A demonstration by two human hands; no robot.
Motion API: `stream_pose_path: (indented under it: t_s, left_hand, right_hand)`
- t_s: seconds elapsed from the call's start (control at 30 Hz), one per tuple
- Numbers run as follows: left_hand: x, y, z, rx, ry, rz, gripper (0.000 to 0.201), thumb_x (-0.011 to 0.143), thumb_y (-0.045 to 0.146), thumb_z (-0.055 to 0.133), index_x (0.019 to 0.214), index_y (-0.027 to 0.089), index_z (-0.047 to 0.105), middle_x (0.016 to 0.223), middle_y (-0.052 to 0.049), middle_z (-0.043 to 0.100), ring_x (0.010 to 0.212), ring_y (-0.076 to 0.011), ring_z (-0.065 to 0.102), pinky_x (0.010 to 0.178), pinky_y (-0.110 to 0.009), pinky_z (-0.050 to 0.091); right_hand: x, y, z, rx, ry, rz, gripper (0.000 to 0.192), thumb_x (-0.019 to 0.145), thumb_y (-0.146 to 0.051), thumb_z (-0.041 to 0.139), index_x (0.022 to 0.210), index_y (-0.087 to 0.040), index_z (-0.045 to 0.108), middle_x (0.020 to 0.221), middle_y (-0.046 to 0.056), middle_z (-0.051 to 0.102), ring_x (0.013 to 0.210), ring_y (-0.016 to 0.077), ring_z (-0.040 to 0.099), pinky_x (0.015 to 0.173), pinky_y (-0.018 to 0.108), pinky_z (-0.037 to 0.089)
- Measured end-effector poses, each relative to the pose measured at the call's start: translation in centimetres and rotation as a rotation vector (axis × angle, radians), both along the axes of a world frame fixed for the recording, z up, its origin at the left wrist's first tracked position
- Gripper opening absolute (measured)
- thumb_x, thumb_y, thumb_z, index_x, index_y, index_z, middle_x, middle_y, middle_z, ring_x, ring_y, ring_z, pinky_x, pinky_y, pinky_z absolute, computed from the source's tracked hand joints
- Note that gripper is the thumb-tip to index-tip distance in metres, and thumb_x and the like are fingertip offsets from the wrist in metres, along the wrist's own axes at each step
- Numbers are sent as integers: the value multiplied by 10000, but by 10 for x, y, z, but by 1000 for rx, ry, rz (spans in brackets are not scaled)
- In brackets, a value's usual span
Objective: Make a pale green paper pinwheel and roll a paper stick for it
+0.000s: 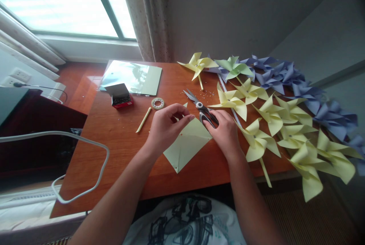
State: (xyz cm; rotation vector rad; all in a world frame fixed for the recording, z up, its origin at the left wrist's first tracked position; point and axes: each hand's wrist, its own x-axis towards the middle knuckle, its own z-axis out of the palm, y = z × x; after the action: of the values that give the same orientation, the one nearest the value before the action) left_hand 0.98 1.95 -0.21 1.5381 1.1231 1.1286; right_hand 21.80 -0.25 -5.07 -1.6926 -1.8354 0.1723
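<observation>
Right hand (pixel 225 129) grips scissors (pixel 199 105); left hand (pixel 168 123) pinches narrowly over yellow paper (pixel 189 146), contents unclear; print on red box (pixel 122 101) unreadable.

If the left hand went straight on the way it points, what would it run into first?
Most likely the scissors just ahead; how high the left hand sits is unclear, so it might pass above them.

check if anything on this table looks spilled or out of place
Small scraps lie scattered near the scissors in the right hand, looking like unswept litter. The stick of one yellow pinwheel juts past the near edge of the table, where it might get knocked.
</observation>
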Motion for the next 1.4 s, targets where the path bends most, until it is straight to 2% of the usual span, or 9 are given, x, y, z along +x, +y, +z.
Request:
stream_pose_path:
  t_s: [0.1, 0.2, 0.27, 0.33, 0.4, 0.53, 0.73, 1.17, 1.4]
  left_hand:
    - [0, 2, -3, -12, -29, 30, 220, 806, 368, 780, 767, 190, 657, 715, -16, 658, 615, -131, 561, 532, -244, 438]
    - [-1, 3, -6, -14, -65, 61, 247, 791, 395, 794, 768, 197, 650, 716, -13, 661, 618, -136, 583, 555, -253, 467]
    - [-1, 3, -7, -12, -75, 75, 256, 787, 406, 799, 767, 197, 653, 716, -12, 661, 620, -135, 587, 555, -252, 469]
    - [-2, 4, -7, -15, -82, 84, 262, 781, 410, 807, 763, 195, 657, 707, -9, 655, 612, -130, 580, 539, -245, 455]
    - [-3, 4, -7, -23, -90, 91, 261, 774, 402, 816, 760, 191, 662, 688, -4, 641, 599, -125, 567, 521, -238, 437]
    - [-4, 5, -5, -47, -107, 92, 232, 775, 368, 813, 805, 184, 675, 732, -16, 662, 619, -129, 588, 531, -235, 454]
    - [-2, 4, -6, -61, -111, 62, 123, 821, 292, 743, 874, 193, 692, 837, -39, 704, 710, -158, 650, 599, -251, 510]
    - [-2, 2, -6, -68, -118, 42, 91, 847, 269, 742, 876, 194, 698, 822, -18, 684, 706, -138, 608, 616, -245, 459]
    - [-2, 2, -4, -77, -97, 57, 128, 851, 300, 737, 839, 184, 686, 747, -7, 645, 646, -127, 556, 561, -242, 413]
  right_hand:
    - [0, -2, 8, 14, 19, 5, 204, 907, -272, 627, 1064, -183, 721, 1063, 143, 743, 1006, 317, 678, 913, 469, 539]
    - [-6, -4, 27, 62, 115, 18, 184, 950, -269, 580, 1049, -208, 723, 1066, 120, 752, 1004, 294, 692, 925, 458, 548]
    - [-14, -3, 42, 30, 271, 100, 172, 952, -294, 603, 1062, -236, 722, 1074, 86, 758, 978, 255, 710, 894, 407, 577]
    - [-22, 2, 55, -81, 438, 247, 200, 943, -316, 629, 1106, -237, 715, 1079, 63, 761, 955, 225, 725, 856, 362, 599]
    - [-29, 11, 62, -160, 506, 356, 178, 922, -323, 656, 1057, -232, 728, 1022, 44, 769, 894, 207, 730, 822, 344, 600]
    - [-36, 28, 56, -250, 607, 392, 107, 901, -296, 650, 908, -211, 716, 874, 21, 750, 830, 196, 712, 752, 317, 574]
    - [-33, 27, 44, -323, 749, 339, 112, 879, -317, 658, 890, -211, 693, 858, 16, 733, 806, 192, 694, 745, 314, 567]
    - [-31, 21, 44, -269, 653, 356, 65, 889, -243, 641, 883, -211, 698, 844, 21, 733, 795, 194, 698, 737, 303, 552]
    - [-33, 20, 47, -248, 601, 389, 68, 883, -206, 634, 863, -211, 698, 802, 5, 711, 743, 173, 671, 677, 276, 516]
